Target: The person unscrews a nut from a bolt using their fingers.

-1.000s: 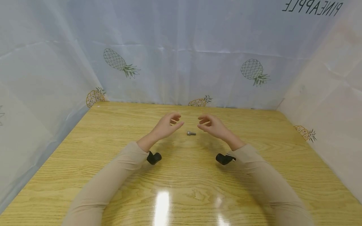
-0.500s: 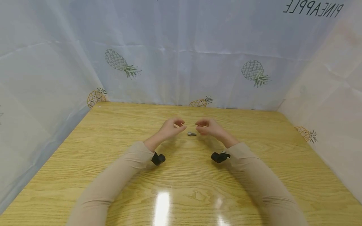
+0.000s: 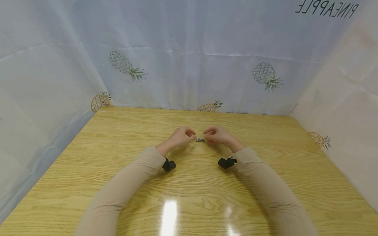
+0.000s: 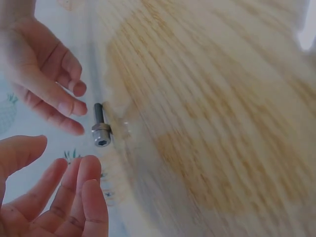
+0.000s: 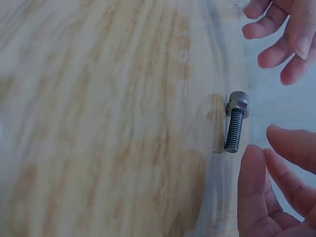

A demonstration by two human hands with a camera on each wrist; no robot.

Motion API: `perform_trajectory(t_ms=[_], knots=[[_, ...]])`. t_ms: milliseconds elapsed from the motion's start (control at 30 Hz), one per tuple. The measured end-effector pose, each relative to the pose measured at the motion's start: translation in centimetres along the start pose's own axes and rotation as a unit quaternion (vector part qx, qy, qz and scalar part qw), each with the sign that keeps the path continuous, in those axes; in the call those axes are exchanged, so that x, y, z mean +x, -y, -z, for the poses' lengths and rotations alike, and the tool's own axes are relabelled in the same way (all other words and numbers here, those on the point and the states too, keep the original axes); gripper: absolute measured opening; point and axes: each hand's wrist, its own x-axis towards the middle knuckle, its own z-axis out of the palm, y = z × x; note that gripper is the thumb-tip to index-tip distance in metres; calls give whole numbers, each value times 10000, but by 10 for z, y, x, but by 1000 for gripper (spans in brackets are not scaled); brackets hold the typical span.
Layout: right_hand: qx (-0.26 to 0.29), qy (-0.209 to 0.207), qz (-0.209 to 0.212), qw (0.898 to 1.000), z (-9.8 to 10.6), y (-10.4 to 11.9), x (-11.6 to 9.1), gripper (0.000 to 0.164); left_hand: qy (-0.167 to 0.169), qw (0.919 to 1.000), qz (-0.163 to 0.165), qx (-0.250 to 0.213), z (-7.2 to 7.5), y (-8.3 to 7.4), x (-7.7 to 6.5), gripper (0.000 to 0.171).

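A socket-head bolt (image 3: 200, 140) lies on its side on the wooden table, between the two hands. Close up in the right wrist view, the bolt (image 5: 234, 131) has a dark threaded shank, with a hex nut (image 5: 239, 105) up against its head. The left hand (image 3: 181, 136) is just left of the bolt's head, thumb and fingers apart. On the shank side is the right hand (image 3: 220, 135), its fingers loosely bent with a gap to the thumb. Neither hand holds anything; the wrist views show both apart from the bolt.
The table (image 3: 118, 144) has a glossy wood-grain top. A pale curtain (image 3: 186, 65) with pineapple prints hangs behind it and along both sides. Black wrist devices (image 3: 169, 165) sit below the beige sleeves (image 3: 118, 190).
Both hands have come down and inward toward the bolt, narrowing the gap between them. The bolt lies in the same place on the table.
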Motion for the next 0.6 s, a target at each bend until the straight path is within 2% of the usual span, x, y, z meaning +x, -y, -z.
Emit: perform_trajectory(t_ms=[167, 333, 600], knots=[[170, 119, -61, 9998, -2, -3, 4, 38, 93, 9999, 121, -81, -3, 2, 4, 31], [103, 220, -161, 9996, -3, -5, 5, 38, 212, 9992, 303, -142, -7, 2, 6, 32], [37, 317, -300, 9990, -5, -1, 3, 34, 307, 9988, 330, -169, -9, 1, 10, 32]])
